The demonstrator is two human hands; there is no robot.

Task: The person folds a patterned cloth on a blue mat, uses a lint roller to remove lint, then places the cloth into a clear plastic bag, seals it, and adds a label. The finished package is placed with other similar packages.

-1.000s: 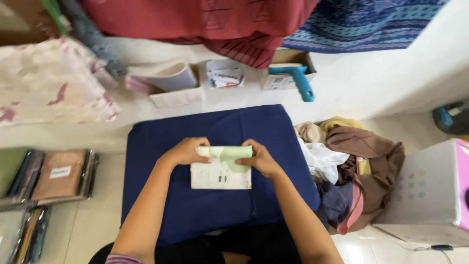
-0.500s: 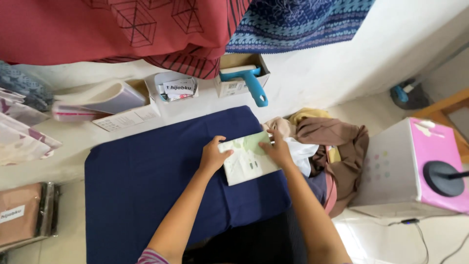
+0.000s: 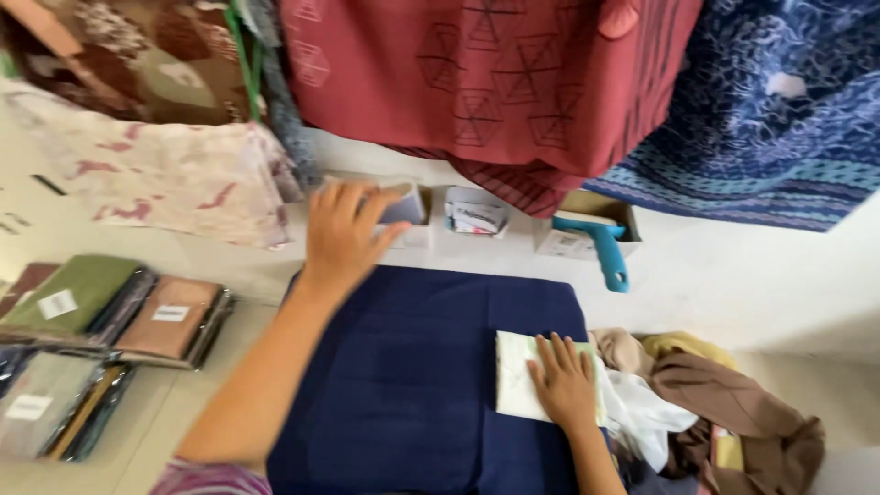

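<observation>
Pale green folded cloth lies at the right edge of the navy mat, pinned flat by the right hand with fingers spread, while the left hand, fingers loosely open, reaches a stack of sheets beyond the mat.

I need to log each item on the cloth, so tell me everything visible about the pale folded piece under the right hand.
The folded piece is pale cream-green, flat and roughly rectangular, apparently fabric. It lies at the right edge of the navy cloth. The right hand presses flat on it, fingers spread, covering its right part.
</observation>
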